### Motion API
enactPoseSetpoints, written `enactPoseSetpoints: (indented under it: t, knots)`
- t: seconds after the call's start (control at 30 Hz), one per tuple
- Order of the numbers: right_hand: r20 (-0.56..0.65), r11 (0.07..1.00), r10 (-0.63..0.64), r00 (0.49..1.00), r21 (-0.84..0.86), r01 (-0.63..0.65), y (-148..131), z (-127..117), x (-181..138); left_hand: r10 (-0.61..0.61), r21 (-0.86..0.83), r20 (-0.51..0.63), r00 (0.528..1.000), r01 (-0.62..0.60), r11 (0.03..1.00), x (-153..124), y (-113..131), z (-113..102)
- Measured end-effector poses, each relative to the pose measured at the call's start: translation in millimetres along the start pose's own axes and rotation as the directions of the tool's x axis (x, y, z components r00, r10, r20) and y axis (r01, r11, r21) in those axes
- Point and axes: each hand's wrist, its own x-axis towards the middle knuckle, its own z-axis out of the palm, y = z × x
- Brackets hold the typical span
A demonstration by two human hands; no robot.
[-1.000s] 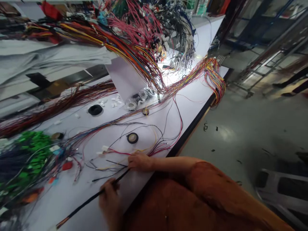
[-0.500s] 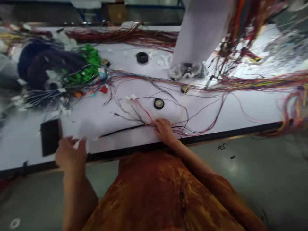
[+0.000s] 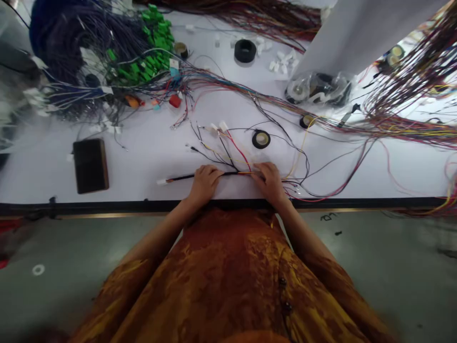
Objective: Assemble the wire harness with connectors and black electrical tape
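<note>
A wire harness [image 3: 230, 174] lies along the front of the white table, its trunk wrapped in black and a white connector [image 3: 162, 182] at its left end. My left hand [image 3: 206, 182] is closed around the black trunk. To the right, my right hand [image 3: 268, 181] grips the same harness where orange and red wires run bare. Between the hands, thin black, red and yellow branches fan out toward the back, two of them ending in white connectors [image 3: 223, 126]. A roll of black tape [image 3: 261, 139] lies just behind my right hand.
A dark phone-like slab [image 3: 90, 166] lies at left. Behind it are coiled dark blue wires [image 3: 67, 43] and green connectors [image 3: 153, 47]. A long wire bundle [image 3: 246, 90] crosses the table. Another black tape roll [image 3: 244, 50] and a plastic bag of rolls [image 3: 319, 88] stand further back.
My left hand has come from beside the dark slab rightward onto the harness trunk. My right hand stays on the harness. The camera view has shifted and levelled.
</note>
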Motion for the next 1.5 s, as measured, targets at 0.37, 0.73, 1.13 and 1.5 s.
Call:
enactPoseSetpoints:
  t: [0.37,0.73,1.13,1.5]
  knots:
    - [-0.192,0.739,0.410,0.892,0.643,-0.201,11,3,59,0.136,-0.132,0.030,0.990,-0.131,0.983,18,23,20]
    - [-0.127,0.981,0.039,0.991,0.193,-0.013,-17,-21,25,0.128,-0.152,0.021,0.992,-0.124,0.981,15,19,21]
    - [0.291,0.997,0.064,0.955,-0.055,-0.050,-57,22,56,0.119,-0.341,-0.125,0.985,-0.155,0.927,14,12,22]
    - [0.082,0.932,0.052,0.995,0.355,-0.078,-30,32,42,-0.334,-0.782,0.102,0.937,0.283,0.555,47,17,10]
